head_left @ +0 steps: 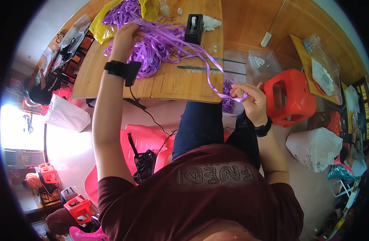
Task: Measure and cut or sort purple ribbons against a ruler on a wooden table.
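A tangled heap of shiny purple ribbon [154, 54] lies on the wooden table. My left hand [130, 35] is at the heap's upper left, its fingers curled on the ribbon strands. From there several strands stretch right across the table, and one runs down past its front edge. At that lower end, my right hand [252, 100] pinches the ribbon between thumb and fingers, with a small loop at the fingertips. Beside the heap stands a black tape dispenser [193, 29]. More purple ribbon fills a yellow plastic bag [99, 30] behind my left hand.
Two thin dark rods [212, 70] jut past the table's right edge, above a clear bin [234, 110] holding purple pieces. Farther right are a clear box [265, 66] with white bits, a red stool [289, 98] and a white sack [315, 148]. A cable [146, 112] hangs from my left wrist.
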